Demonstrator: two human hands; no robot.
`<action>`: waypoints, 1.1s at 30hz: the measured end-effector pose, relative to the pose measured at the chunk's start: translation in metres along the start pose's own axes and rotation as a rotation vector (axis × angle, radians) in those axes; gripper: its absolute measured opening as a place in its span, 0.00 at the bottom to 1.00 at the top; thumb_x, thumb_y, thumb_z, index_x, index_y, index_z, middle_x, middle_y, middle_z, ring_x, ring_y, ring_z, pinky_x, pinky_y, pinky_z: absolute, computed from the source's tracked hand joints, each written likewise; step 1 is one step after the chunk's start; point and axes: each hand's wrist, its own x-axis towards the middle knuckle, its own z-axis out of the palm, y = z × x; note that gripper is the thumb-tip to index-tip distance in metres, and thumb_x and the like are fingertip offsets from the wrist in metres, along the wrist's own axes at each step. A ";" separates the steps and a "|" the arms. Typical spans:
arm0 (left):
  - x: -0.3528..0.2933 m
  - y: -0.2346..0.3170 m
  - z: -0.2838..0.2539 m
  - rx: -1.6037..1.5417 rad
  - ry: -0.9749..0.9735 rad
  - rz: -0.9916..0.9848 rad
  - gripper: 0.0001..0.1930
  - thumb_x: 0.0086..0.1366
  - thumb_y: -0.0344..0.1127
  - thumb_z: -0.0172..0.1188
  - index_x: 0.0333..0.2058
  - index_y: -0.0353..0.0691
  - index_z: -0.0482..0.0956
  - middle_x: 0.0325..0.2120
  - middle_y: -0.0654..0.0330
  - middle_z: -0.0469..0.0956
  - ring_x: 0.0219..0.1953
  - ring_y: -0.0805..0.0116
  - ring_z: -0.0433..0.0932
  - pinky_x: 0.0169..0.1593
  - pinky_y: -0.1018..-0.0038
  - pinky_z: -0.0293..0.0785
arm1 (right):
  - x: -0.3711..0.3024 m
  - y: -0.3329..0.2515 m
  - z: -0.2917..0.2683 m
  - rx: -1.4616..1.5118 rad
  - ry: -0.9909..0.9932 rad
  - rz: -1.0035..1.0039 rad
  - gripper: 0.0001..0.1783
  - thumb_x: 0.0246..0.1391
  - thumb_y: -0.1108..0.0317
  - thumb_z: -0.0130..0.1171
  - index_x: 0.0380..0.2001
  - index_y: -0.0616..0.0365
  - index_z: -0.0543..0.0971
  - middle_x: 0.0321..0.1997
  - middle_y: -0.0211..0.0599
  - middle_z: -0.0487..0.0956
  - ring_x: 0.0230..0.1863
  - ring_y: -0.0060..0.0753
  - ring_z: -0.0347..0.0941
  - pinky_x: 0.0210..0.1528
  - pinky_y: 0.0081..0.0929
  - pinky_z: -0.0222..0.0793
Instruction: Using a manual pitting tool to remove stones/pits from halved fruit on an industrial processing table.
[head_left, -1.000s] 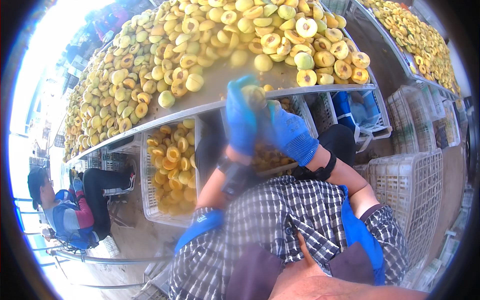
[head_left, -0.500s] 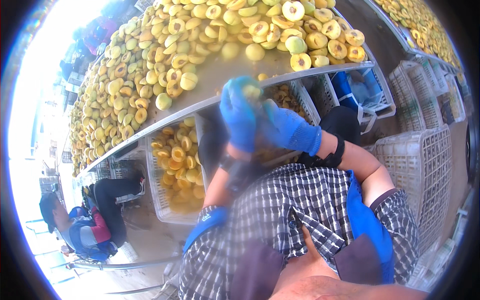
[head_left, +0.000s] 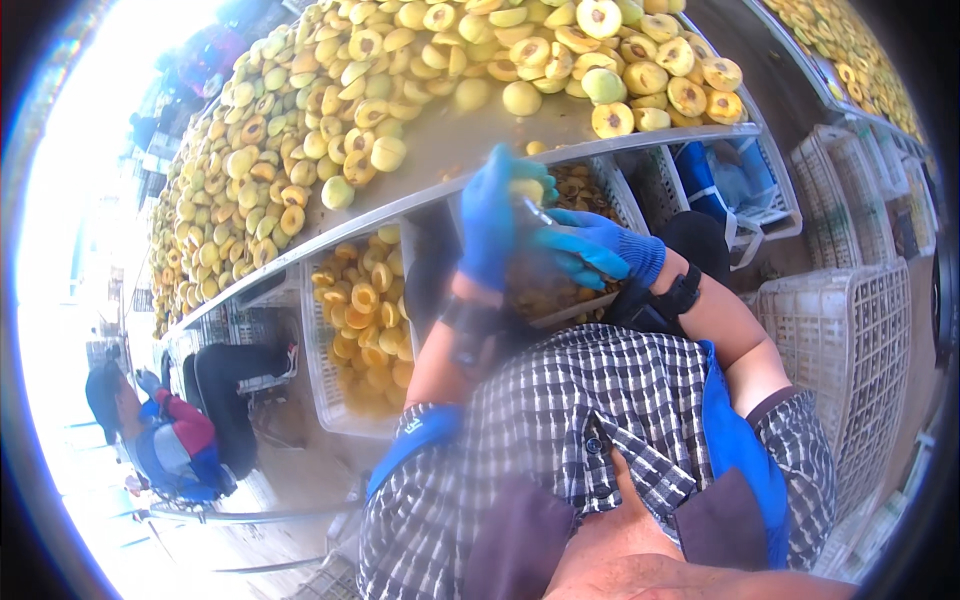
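Note:
My left hand (head_left: pixel 487 225), in a blue glove, is closed around a yellow peach piece (head_left: pixel 526 190) just past the table's near edge. My right hand (head_left: pixel 598 246), gloved the same way, grips a small metal tool (head_left: pixel 538 212). Its bright tip points at the fruit; blur hides what kind of tool it is. Beneath both hands stands a crate of brownish peach scraps (head_left: pixel 575 190). Left of my legs, a white crate (head_left: pixel 318 385) holds hollowed yellow peach halves (head_left: pixel 368 300).
A metal-edged table (head_left: pixel 440 160) bears a large heap of cut peaches (head_left: pixel 290 130). Blue bags (head_left: pixel 715 180) lie in a crate at right. Stacked white crates (head_left: pixel 840 320) stand beside my right arm. Another person (head_left: pixel 180 430) sits at the left along the table.
My hands have drawn apart; the right one has moved slightly right and down, and the metal tool now shows. The other person has raised a hand.

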 end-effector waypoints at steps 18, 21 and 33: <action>-0.001 0.004 -0.014 -0.912 0.427 -0.642 0.13 0.69 0.45 0.54 0.36 0.41 0.73 0.29 0.61 0.75 0.34 0.67 0.77 0.43 0.68 0.76 | -0.013 0.023 0.002 -0.865 0.305 -0.221 0.17 0.66 0.60 0.50 0.54 0.54 0.69 0.23 0.19 0.68 0.17 0.12 0.59 0.19 0.14 0.54; -0.022 -0.007 -0.064 0.191 0.210 -0.004 0.09 0.66 0.35 0.57 0.40 0.36 0.73 0.31 0.57 0.76 0.37 0.64 0.78 0.43 0.67 0.75 | -0.022 0.021 -0.049 -1.670 0.107 -0.422 0.22 0.64 0.60 0.51 0.59 0.54 0.66 0.23 0.30 0.74 0.16 0.26 0.67 0.20 0.25 0.62; 0.031 -0.018 -0.248 1.526 0.310 -0.075 0.31 0.57 0.58 0.59 0.56 0.50 0.73 0.58 0.52 0.70 0.62 0.52 0.63 0.65 0.43 0.44 | -0.017 0.026 -0.019 -1.900 0.289 -0.024 0.26 0.54 0.65 0.52 0.58 0.52 0.68 0.44 0.56 0.78 0.41 0.57 0.76 0.43 0.47 0.72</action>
